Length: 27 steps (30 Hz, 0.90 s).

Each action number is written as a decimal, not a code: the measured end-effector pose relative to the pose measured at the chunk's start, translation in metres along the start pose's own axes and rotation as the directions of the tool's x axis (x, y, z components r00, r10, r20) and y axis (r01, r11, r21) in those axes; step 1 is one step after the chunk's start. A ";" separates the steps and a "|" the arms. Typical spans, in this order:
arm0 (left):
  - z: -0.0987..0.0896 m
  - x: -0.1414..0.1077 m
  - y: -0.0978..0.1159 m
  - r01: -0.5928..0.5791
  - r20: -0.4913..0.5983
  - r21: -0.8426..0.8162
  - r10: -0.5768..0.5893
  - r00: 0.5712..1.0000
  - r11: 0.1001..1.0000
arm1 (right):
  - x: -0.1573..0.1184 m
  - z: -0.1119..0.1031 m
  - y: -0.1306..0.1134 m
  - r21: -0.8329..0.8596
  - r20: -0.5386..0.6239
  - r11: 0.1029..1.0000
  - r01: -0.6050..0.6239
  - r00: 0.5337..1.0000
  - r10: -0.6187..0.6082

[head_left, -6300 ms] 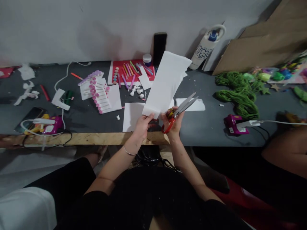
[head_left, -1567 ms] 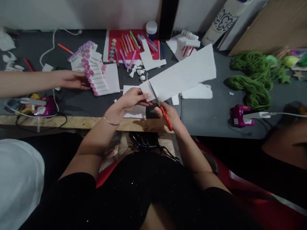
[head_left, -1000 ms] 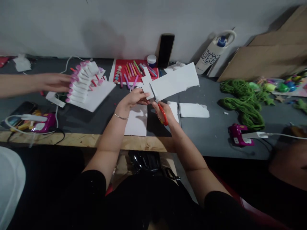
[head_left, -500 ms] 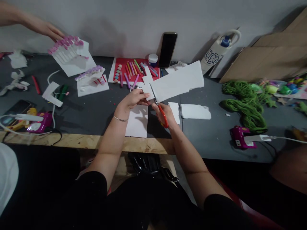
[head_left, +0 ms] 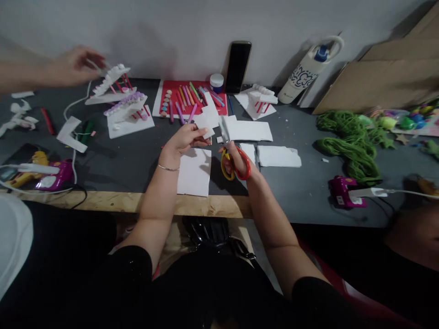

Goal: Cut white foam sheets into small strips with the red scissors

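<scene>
Between the thumb and fingers of my left hand (head_left: pixel 187 138) is a small white foam board piece (head_left: pixel 208 118) with a notched outline. My right hand (head_left: pixel 236 157) grips a pair of scissors (head_left: pixel 244 165) with red and yellow handles, its blades pointing away from me. Beyond the blades a long white board strip (head_left: pixel 252 130) lies flat on the table. Below my left hand rests a white rectangular sheet (head_left: pixel 195 171). More white cut pieces (head_left: pixel 279 156) lie to the right of my right hand.
Behind stand a phone (head_left: pixel 239 64), a white jar (head_left: pixel 216 82) and a patterned bottle (head_left: pixel 303 77). Markers (head_left: pixel 187 97) lie on red paper. White models (head_left: pixel 126 116) sit left, near another person's hand (head_left: pixel 78 64). Green yarn (head_left: pixel 350 141) and a purple glue gun (head_left: pixel 346 194) are right.
The long strip has come away from the piece in my left hand and now lies on the table. The scissors have turned and opened. The other person's hand has left the tilted model, now set down.
</scene>
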<state>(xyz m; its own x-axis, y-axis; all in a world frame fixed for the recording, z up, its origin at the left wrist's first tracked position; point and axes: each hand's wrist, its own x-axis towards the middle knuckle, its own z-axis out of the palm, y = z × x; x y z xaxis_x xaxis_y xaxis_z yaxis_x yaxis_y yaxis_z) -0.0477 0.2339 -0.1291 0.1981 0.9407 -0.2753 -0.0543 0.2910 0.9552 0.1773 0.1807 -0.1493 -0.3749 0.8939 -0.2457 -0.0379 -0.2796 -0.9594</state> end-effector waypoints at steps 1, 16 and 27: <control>0.000 -0.002 0.001 -0.010 0.005 0.012 0.010 1.000 1.000 | 0.001 -0.001 0.001 0.023 -0.036 0.998 0.062 0.998 -0.061; 0.027 -0.050 -0.016 -0.146 0.000 0.466 0.166 0.986 0.873 | 0.028 -0.014 0.014 -0.322 -0.164 0.889 0.326 0.906 -0.391; 0.027 -0.092 -0.063 0.034 -0.046 0.977 0.052 0.998 0.212 | 0.033 -0.027 0.016 -0.174 -0.196 0.962 0.208 0.950 -0.241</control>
<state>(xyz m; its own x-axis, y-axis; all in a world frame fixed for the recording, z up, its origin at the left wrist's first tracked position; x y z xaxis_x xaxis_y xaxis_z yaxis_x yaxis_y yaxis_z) -0.0358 0.1245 -0.1616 0.1496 0.9616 -0.2302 0.9512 -0.0764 0.2989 0.1892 0.2148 -0.1768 -0.1654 0.9858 -0.0294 0.0469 -0.0219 -0.9987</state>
